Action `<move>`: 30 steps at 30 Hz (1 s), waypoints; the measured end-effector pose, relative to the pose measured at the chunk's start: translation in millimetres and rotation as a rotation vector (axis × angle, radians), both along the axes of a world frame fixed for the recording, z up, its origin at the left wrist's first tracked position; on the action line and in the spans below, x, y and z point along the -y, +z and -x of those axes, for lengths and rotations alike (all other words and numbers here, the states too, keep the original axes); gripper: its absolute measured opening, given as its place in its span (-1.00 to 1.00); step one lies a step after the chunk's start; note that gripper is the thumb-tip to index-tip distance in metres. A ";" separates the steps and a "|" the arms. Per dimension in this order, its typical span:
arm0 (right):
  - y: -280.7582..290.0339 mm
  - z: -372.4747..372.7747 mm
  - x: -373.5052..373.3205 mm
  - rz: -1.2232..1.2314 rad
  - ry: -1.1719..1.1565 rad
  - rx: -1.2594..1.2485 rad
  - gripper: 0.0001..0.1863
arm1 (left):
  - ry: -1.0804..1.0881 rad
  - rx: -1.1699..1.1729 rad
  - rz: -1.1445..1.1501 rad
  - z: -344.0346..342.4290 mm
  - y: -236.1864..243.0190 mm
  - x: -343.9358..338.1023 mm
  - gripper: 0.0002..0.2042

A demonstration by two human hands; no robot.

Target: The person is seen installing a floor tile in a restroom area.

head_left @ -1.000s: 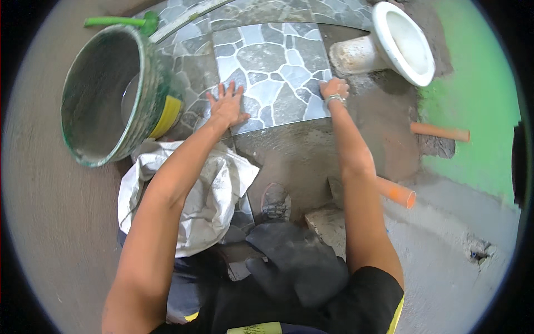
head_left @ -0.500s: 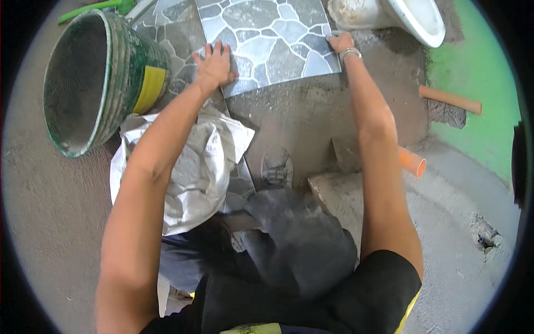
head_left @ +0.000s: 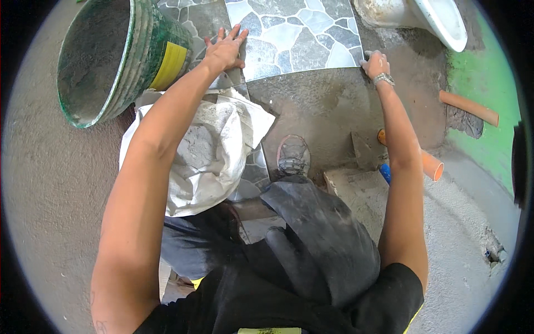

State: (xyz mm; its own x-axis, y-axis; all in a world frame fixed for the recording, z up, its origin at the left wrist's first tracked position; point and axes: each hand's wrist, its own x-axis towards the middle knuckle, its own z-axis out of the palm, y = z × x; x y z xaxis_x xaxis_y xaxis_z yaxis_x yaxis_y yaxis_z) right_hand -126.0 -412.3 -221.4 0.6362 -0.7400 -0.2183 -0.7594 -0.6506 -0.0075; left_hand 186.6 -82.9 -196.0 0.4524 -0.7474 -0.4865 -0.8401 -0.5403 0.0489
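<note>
A stone-patterned grey and white floor tile (head_left: 300, 42) lies at the far middle, its far part cut off by the view's edge. My left hand (head_left: 225, 51) rests with spread fingers along its left edge, partly over the neighbouring laid tile (head_left: 208, 22). At the tile's near right corner, my right hand (head_left: 376, 65) has its fingers curled against the edge. A bracelet circles that wrist. Bare grey mortar (head_left: 311, 97) shows in front of the tile. Below my left forearm sits an open white sack (head_left: 217, 145) with grey powder in it.
A green bucket (head_left: 133, 61) leans tilted at the left. A white toilet bowl (head_left: 442, 25) stands far right. Orange pipes (head_left: 470, 107) jut out on the right. A trowel blade (head_left: 364, 150) and a rough slab (head_left: 353, 189) lie near my shoe (head_left: 293, 155).
The whole view has shifted, so things sit farther right. My right hand has slid along the tile's right edge to its near corner. My left hand stays at the left edge.
</note>
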 end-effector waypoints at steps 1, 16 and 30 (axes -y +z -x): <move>-0.8 -0.2 0.2 -0.011 0.013 0.008 -0.56 | -0.002 0.003 0.015 -1.5 1.3 -0.2 0.07; -2.6 0.8 -6.8 0.041 0.114 0.007 -0.55 | 0.172 0.038 0.010 8.3 12.5 -13.5 0.11; -22.0 18.8 -11.2 -0.024 -0.130 0.152 -0.64 | 0.091 0.025 -0.001 26.0 13.0 -20.9 0.14</move>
State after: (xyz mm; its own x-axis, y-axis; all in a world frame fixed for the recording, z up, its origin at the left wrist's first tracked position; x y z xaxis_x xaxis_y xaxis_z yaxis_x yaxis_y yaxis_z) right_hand -144.8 -401.2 -243.4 0.5623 -0.8140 -0.1458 -0.8261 -0.5451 -0.1428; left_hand 160.6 -61.9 -183.1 0.5305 -0.7023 -0.4747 -0.7884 -0.6145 0.0280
